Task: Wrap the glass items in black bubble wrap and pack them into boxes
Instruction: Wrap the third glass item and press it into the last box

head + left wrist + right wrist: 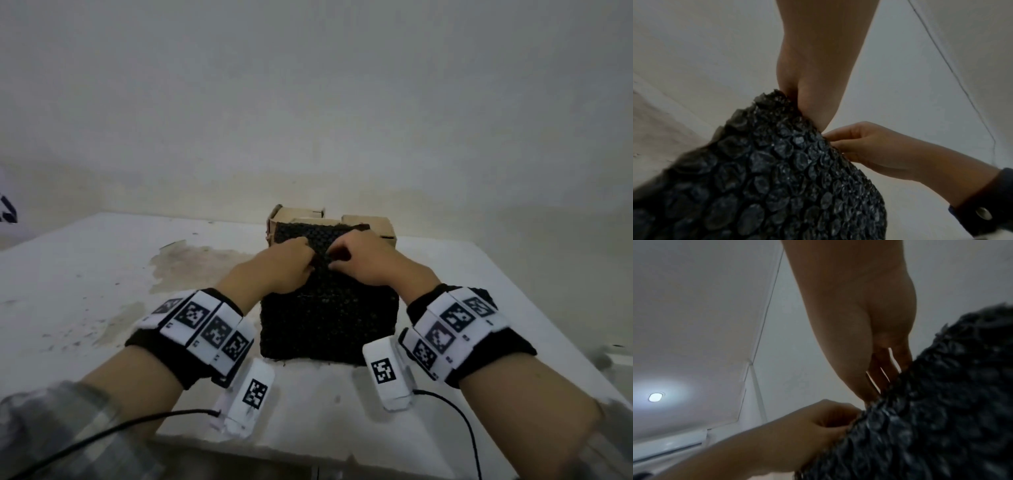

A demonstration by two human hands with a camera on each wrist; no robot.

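A black bubble wrap bundle (327,315) lies in the middle of the white table (102,291), bulging as if round something; no glass shows. My left hand (306,263) and right hand (339,261) meet on its far top, fingers curled and pinching the wrap. In the left wrist view my left hand (797,104) grips the wrap's raised edge (777,170) while the right hand (840,146) pinches beside it. The right wrist view has my right hand's fingers (879,369) dug into the wrap (931,418), the left hand (830,423) clutching its edge.
Two open cardboard boxes (298,216) (376,228) stand right behind the wrap, touching its far end. A brownish stain (191,263) marks the table on the left. A small grey thing (609,356) lies at the table's right edge. A wall rises behind.
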